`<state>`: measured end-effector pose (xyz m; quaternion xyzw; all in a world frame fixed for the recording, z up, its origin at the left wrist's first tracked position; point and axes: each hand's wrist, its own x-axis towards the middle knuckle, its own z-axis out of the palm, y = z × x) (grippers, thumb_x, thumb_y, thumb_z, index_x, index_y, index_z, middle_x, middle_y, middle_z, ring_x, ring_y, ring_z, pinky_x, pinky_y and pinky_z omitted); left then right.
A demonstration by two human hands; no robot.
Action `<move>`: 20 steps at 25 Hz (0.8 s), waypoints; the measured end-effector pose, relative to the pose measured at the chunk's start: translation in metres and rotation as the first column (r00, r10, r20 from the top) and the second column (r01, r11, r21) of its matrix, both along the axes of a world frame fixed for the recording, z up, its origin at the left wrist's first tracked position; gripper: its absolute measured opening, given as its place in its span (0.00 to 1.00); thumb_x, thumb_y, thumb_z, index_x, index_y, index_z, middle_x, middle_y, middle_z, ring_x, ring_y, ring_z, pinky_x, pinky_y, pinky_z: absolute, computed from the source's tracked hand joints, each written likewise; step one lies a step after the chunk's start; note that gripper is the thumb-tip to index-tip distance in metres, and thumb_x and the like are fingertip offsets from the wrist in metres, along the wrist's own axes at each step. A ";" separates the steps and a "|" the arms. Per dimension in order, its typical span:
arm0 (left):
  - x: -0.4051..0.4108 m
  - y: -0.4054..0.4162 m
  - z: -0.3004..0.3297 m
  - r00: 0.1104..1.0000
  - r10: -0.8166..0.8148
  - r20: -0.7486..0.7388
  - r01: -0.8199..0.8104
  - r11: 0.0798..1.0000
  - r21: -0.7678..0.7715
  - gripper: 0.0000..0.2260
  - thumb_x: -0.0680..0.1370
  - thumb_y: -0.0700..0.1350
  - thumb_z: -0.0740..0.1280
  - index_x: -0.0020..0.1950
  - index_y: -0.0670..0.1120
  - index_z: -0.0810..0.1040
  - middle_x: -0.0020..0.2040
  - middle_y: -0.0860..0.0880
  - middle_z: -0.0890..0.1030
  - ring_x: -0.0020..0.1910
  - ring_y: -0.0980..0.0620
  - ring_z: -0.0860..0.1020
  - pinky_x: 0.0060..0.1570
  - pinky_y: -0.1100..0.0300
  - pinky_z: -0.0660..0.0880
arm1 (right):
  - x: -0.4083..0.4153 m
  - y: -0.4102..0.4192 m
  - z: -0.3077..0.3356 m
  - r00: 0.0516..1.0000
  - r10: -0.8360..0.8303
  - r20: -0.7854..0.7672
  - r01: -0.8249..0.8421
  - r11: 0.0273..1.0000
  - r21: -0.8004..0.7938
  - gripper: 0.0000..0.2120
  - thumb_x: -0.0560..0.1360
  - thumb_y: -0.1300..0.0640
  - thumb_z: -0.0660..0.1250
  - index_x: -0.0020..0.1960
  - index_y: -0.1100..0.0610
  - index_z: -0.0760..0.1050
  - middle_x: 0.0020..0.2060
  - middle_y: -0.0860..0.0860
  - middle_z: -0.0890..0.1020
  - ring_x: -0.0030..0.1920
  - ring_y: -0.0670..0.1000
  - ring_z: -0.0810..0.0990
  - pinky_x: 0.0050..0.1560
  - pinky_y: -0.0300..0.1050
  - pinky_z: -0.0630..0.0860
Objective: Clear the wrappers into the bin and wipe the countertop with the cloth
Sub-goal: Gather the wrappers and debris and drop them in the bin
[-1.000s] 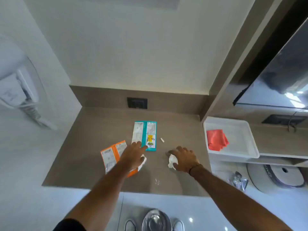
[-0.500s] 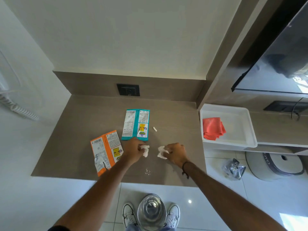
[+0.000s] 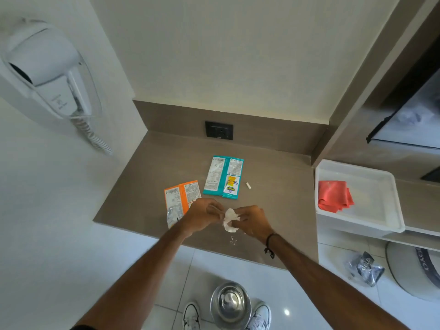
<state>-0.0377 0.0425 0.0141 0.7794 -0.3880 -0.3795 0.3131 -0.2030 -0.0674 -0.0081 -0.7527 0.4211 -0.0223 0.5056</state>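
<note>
My left hand [image 3: 203,215] and my right hand [image 3: 253,220] meet just above the brown countertop [image 3: 142,186], near its front edge. Both are closed around crumpled white paper wrappers [image 3: 229,220] bunched between them. An orange wrapper [image 3: 181,198] lies flat beside and partly under my left hand. A teal wrapper [image 3: 223,177] lies behind it, with a small white scrap [image 3: 248,185] to its right. Crumbs [image 3: 233,241] sit near the front edge. A red cloth [image 3: 333,196] lies folded in a white tray [image 3: 381,225] at the right. The steel bin [image 3: 231,303] stands on the floor between my shoes.
A wall-mounted hair dryer [image 3: 45,67] with a coiled cord hangs at the left. A black socket [image 3: 219,130] sits in the backsplash. On the floor at the right lie a silver wrapper [image 3: 364,267] and a round white appliance [image 3: 416,270].
Each hand picked up a white crumpled piece from the countertop, then the hands came together so the pieces now bunch between them. The view has tilted down slightly.
</note>
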 end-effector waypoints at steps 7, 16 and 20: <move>0.090 0.090 -0.067 0.778 0.201 0.595 -0.249 0.969 -0.002 0.19 0.81 0.39 0.65 0.71 0.35 0.73 0.70 0.35 0.76 0.70 0.34 0.75 0.69 0.43 0.72 | -0.013 0.085 -0.030 0.967 -0.242 0.078 0.245 0.969 -0.027 0.13 0.66 0.57 0.79 0.49 0.47 0.87 0.32 0.46 0.83 0.30 0.39 0.73 0.35 0.32 0.72; 0.104 0.123 -0.145 0.692 0.160 0.703 -0.335 0.935 0.117 0.27 0.85 0.46 0.53 0.81 0.34 0.59 0.83 0.36 0.60 0.82 0.34 0.59 0.80 0.35 0.55 | -0.072 0.210 -0.133 0.801 -0.522 -0.292 0.537 0.843 -0.034 0.18 0.68 0.49 0.75 0.57 0.47 0.83 0.41 0.45 0.88 0.40 0.44 0.85 0.43 0.38 0.81; 0.108 0.126 -0.163 0.607 0.172 0.776 -0.349 0.935 0.066 0.27 0.85 0.48 0.51 0.82 0.36 0.58 0.83 0.37 0.59 0.83 0.35 0.58 0.80 0.36 0.54 | -0.064 0.215 -0.199 0.676 -0.564 -0.475 0.645 0.764 0.012 0.17 0.69 0.50 0.73 0.57 0.47 0.83 0.50 0.53 0.88 0.51 0.57 0.85 0.48 0.47 0.81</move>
